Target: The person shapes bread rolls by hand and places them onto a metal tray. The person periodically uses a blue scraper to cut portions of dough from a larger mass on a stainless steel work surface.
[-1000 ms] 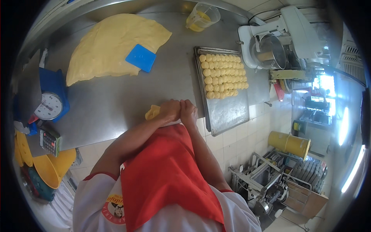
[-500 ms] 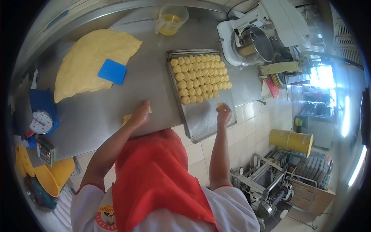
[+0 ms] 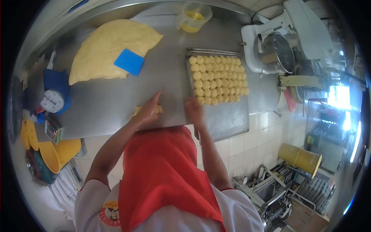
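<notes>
My left hand [image 3: 148, 111] rests low on the steel worktable with its fingers over a small piece of yellow dough [image 3: 159, 110], which sticks out on both sides. My right hand [image 3: 194, 110], smeared by motion, is by the left edge of the baking tray [image 3: 228, 120]; whether anything is in its fingers does not show. Rows of round dough balls [image 3: 218, 79] fill the tray's far part, its near part bare metal. Farther left lies a large flat sheet of dough [image 3: 104, 50], with a blue scraper [image 3: 129, 62] on its right edge.
A plastic jug [image 3: 194, 20] of yellow liquid stands at the back. A stand mixer [image 3: 272, 50] with a steel bowl is at the back right. On the left are a dial scale [image 3: 53, 101], a calculator [image 3: 52, 130] and a yellow bucket [image 3: 60, 155]. Machinery stands lower right.
My right hand has moved left, from the tray's near right part to its left edge. A ball has been added to the nearest row. The whole view has shifted; my left hand stays with its dough.
</notes>
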`<action>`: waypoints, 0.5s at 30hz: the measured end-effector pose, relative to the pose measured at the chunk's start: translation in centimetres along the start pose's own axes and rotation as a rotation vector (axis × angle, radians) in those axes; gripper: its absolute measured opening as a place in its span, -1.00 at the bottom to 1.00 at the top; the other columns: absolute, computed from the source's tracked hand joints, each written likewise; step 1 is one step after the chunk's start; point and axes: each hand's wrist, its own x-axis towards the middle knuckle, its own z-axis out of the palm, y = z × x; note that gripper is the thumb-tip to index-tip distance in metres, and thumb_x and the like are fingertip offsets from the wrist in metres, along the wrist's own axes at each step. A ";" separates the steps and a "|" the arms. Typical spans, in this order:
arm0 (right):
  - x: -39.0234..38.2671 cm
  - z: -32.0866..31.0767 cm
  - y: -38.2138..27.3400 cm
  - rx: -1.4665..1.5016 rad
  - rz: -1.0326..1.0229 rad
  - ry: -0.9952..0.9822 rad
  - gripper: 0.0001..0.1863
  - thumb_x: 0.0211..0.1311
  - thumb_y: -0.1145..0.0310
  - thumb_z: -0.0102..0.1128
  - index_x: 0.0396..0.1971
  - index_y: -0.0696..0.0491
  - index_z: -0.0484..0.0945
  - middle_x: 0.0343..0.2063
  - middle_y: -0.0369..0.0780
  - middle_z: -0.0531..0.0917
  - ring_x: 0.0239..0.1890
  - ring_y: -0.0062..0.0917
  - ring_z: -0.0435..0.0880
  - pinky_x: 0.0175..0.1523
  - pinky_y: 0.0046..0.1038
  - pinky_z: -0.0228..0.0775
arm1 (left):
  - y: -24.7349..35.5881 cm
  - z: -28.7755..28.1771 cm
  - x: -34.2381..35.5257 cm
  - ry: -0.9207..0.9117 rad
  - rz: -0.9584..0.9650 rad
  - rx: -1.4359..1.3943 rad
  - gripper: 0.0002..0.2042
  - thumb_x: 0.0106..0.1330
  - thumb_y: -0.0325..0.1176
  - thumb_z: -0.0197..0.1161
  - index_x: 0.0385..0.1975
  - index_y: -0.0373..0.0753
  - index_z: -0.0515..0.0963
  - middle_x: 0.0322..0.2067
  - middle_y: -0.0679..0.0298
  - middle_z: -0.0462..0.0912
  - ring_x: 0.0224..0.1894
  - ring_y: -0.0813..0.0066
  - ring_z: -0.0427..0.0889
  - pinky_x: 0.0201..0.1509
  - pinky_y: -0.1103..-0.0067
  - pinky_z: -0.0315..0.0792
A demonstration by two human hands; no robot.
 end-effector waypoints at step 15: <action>0.3 14.1 -4.2 -0.639 0.023 0.028 -0.64 0.36 0.21 0.00 -0.44 0.19 0.59 -0.41 0.12 0.65 -0.33 0.09 0.63 -0.18 -0.02 0.46 | -0.1 -1.2 0.2 -0.140 -0.068 0.350 -0.82 0.05 -0.35 0.18 -0.53 -0.33 0.62 -0.47 -0.03 0.67 -0.31 0.02 0.69 -0.17 0.18 0.54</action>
